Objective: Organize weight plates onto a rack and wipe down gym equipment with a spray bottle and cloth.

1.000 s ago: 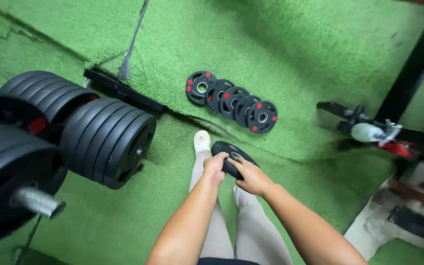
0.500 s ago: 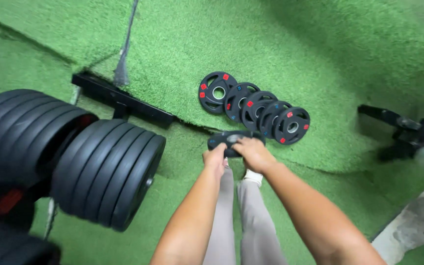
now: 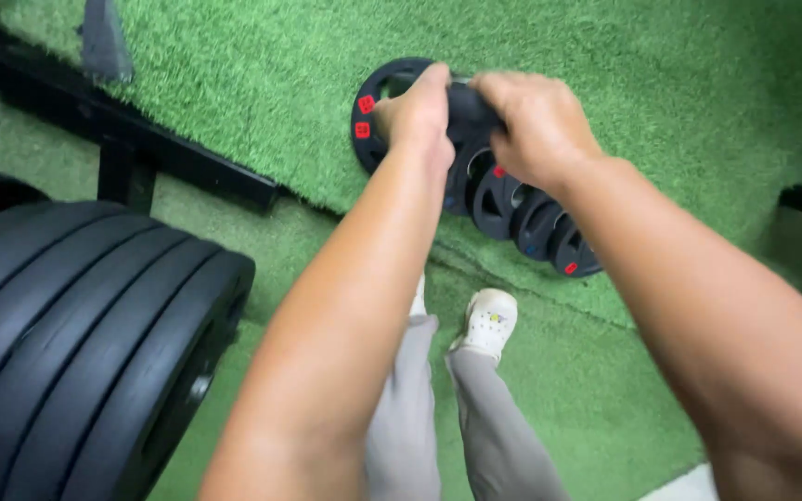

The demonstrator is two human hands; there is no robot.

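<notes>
Both hands grip one small black plate (image 3: 469,104): left hand (image 3: 417,113) and right hand (image 3: 533,125) closed on its rim. It's over the row of plates (image 3: 522,209) on the turf (image 3: 698,74). Looks like placement; next needs a controlled lowering beside the row.

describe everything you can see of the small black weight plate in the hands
The small weight plate is a black disc, rubbery or matte in look, mostly hidden by the hands. The left hand grips its left edge and the right hand its right edge, fingers curled over the top. It is held over the row of small black plates with red marks lying overlapped on the green turf. Whether it touches that row cannot be told. Its centre hole and any markings are covered.
</notes>
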